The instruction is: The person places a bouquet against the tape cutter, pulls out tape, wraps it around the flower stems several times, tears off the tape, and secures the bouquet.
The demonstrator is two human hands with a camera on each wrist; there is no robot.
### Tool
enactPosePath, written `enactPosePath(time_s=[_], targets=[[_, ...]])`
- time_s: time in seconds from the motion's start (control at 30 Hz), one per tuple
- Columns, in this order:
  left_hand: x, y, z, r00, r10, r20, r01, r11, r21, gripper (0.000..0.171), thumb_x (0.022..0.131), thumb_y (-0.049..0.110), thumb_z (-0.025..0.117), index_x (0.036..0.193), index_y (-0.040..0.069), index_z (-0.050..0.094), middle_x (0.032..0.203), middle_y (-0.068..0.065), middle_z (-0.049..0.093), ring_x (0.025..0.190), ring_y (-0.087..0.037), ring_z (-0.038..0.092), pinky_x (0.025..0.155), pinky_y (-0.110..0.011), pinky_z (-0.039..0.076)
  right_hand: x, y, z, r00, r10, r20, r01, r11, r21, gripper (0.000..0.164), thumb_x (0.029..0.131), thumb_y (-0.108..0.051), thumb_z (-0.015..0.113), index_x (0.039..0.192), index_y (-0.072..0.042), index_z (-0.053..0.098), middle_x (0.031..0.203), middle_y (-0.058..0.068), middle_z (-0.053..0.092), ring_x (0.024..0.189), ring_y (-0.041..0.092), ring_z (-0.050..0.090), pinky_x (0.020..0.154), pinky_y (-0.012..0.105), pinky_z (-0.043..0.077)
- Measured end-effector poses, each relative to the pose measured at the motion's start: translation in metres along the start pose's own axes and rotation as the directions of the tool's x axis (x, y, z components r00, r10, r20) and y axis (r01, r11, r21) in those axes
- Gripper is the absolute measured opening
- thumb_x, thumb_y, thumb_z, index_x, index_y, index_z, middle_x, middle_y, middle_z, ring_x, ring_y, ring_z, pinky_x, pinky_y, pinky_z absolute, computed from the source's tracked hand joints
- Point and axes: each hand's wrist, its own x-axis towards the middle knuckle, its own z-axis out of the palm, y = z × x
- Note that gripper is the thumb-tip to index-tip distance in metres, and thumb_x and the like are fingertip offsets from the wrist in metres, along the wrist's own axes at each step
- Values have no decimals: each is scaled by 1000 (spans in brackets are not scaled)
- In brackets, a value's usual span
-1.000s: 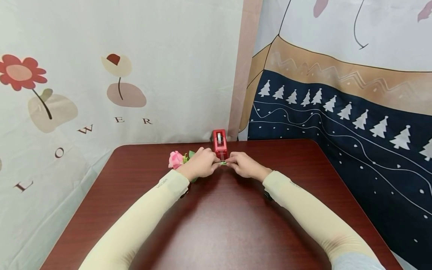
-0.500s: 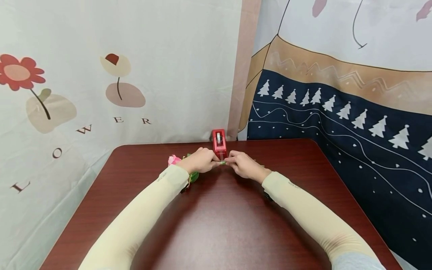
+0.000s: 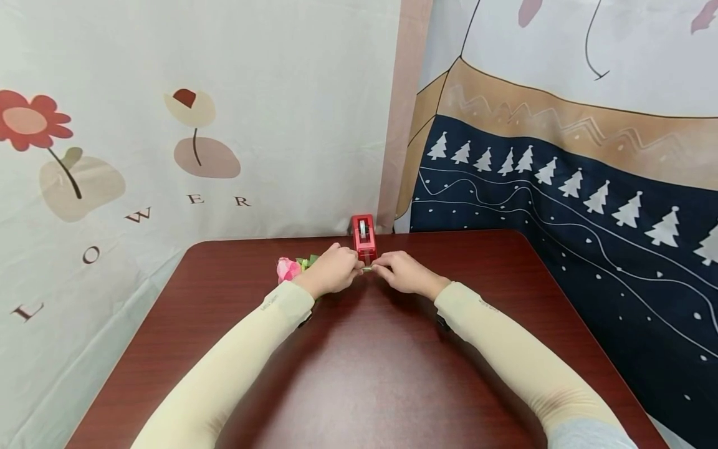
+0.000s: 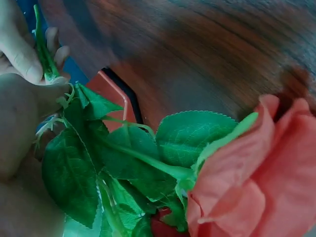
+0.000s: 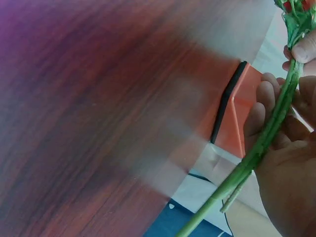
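In the left wrist view a pink artificial rose [image 4: 242, 182] with green leaves [image 4: 192, 136] stands out large. A bit of red petal shows below the leaves. My left hand [image 3: 335, 270] grips the bundled green stems just below the leaves. The stems [image 5: 269, 133] run on across my right hand [image 3: 408, 273], whose thumb and curled fingers hold them further along. Between the two hands, in the head view, a short piece of stem shows right in front of a red tape dispenser [image 3: 364, 240]. The lower stem ends hang past the right palm.
A dark red-brown wooden table [image 3: 381, 374] with rounded far corners bears everything. Behind it hangs a pale flower-printed cloth [image 3: 303, 125], and to the right a navy cloth with white trees [image 3: 505, 193]. The tape dispenser stands close to the table's far edge.
Both hands stay at the dispenser with small finger movements. The rose and leaves by my left wrist have turned down and back up. The right fingertips shift slightly at the stems.
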Motion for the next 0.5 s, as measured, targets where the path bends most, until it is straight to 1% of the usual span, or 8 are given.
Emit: enactPosePath(time_s=[0.07,0.13,0.23,0.33,0.4,0.5], targets=[[-1,1,0,1000,20,-24,-19,999,44,24,106,26,74,85,16,75,89,-3,78,92,-25,75,84,-44,48,2,1,-1,1000,15,10,-15,1000,12,26,113,-22,63,125,-10,83,104,4,81,90,14,67,95,39,63],[-3,1,0,998,43,-52,-38,996,77,23,106,24,74,85,15,75,87,-3,77,91,-25,75,84,-43,48,4,2,-1,999,32,20,-33,999,18,26,114,-23,62,121,-10,83,99,3,81,87,13,67,93,37,62],[-4,1,1,992,88,-96,-75,989,125,22,106,22,73,86,14,76,86,-4,75,90,-26,73,85,-42,48,8,5,-2,998,56,34,-57,998,32,26,114,-23,62,114,-9,84,89,2,79,80,10,65,84,32,60],[-5,1,2,981,130,-145,-106,982,158,21,106,21,74,87,13,77,87,-4,74,92,-27,72,86,-42,48,12,5,-5,995,80,53,-82,995,54,27,114,-23,61,108,-8,83,83,1,76,75,10,63,76,29,55],[-5,0,3,973,153,-171,-121,975,184,19,106,20,74,89,12,78,88,-4,75,93,-28,72,87,-42,48,14,4,-7,992,94,83,-101,992,72,28,115,-23,60,108,-8,83,83,1,76,75,10,63,74,28,54],[-7,-1,5,965,167,-202,-123,969,213,17,106,20,73,93,12,80,89,-4,75,94,-28,71,87,-42,48,17,3,-12,981,114,154,-131,986,104,29,116,-24,58,111,-8,82,87,3,79,78,10,67,77,28,56]])
